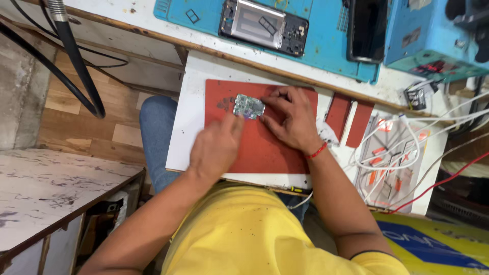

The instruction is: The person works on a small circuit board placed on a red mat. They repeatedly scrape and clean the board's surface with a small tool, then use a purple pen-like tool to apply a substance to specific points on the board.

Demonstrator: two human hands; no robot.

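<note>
A small circuit board [249, 106] lies near the top edge of a red mat [260, 147] on a white board laid across the lap. The right hand [293, 119] steadies its right side with the fingertips; the left hand [216, 147] touches its lower left corner, fingers curled. Neither hand grips it fully. The board is out of its phone: the opened phone frame [263, 26] rests on the blue worktop [326, 46] beyond, so reassembly looks undone.
</note>
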